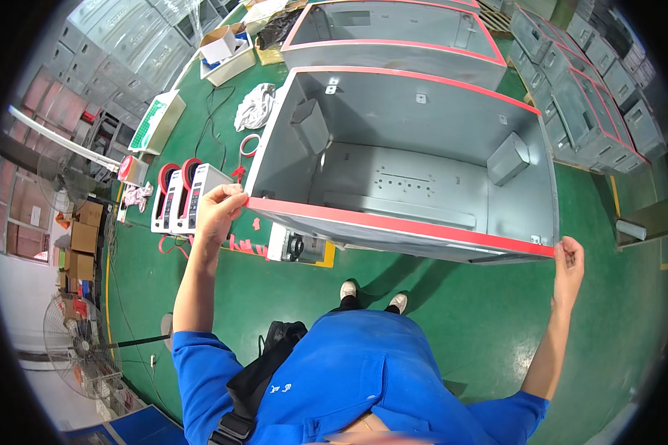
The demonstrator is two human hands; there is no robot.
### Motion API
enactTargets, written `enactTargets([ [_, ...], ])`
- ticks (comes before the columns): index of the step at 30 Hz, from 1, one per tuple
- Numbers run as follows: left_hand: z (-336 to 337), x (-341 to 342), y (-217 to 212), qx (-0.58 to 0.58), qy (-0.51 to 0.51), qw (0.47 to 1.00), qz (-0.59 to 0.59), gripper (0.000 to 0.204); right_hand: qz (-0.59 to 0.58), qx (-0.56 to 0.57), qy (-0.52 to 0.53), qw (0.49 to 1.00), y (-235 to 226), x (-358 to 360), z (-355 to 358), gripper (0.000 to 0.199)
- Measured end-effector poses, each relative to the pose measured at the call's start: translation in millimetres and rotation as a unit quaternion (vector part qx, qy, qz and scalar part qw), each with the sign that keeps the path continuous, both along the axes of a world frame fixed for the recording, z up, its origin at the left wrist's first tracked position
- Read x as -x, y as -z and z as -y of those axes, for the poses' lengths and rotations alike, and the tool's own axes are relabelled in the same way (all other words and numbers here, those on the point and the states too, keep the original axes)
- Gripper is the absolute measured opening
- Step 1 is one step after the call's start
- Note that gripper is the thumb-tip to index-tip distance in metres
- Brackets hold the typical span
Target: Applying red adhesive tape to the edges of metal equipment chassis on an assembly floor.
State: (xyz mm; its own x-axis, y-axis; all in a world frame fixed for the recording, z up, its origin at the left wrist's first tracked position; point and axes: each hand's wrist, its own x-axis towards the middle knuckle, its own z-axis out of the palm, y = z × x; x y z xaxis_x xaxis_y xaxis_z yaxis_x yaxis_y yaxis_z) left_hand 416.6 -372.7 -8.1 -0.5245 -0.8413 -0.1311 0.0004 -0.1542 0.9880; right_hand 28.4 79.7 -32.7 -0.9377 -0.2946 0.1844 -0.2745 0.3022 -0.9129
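In front of me lies a large open grey metal cabinet (393, 174), its open side facing up. Red tape (393, 223) runs along its near rim, and more covers the far rim. At the near left corner my left hand (220, 212) has its fingers closed on the end of the tape. My right hand (568, 261) pinches the other end at the near right corner, its fingers curled in. Inside the cabinet are angled grey brackets (508, 159) and a back panel with small holes.
Two tape dispensers (177, 202) with red rolls stand left of the cabinet, near scissors (249, 145) and a white rag (255, 107). More taped cabinets (393, 53) stand beyond and others (592, 111) at the right. A standing fan (82, 345) is at the lower left.
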Motion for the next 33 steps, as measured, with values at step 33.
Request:
enactTargets([
  [33,-2.8,-1.9,-4.1,0.002,0.003,1.0,0.023,0.01,-0.471,-0.241,-0.23,0.817,-6.2,-136.7,140.8,0.052],
])
